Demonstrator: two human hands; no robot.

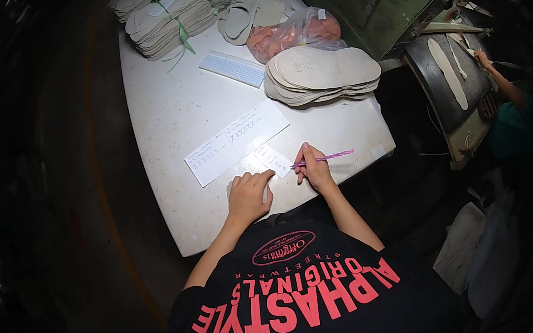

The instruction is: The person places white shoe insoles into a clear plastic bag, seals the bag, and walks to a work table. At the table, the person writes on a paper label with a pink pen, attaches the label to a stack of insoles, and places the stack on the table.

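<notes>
My right hand (314, 172) pinches a pink-and-purple striped pen (338, 154), its tip at the edge of a small white slip (272, 160) with handwriting. Beside it, my left hand (248, 197) rests palm down with curled fingers, the fingertips close to the slip's near-left edge. A pale, greyish-white thing (265, 194) shows under that hand, mostly covered; I cannot tell its kind. Just beyond the slip lies a wide white sheet (237, 142) with a fold line and handwritten rows. All this is on a white table (185, 206).
Farther back are a blue-and-white ruled strip (232, 69), a stack of beige insoles (321, 73) and a clear bag with orange contents (297, 33). Tied insole bundles (169, 22) stand at the far left. At right, another person's arm (502, 81) reaches over a dark machine bed (453, 87).
</notes>
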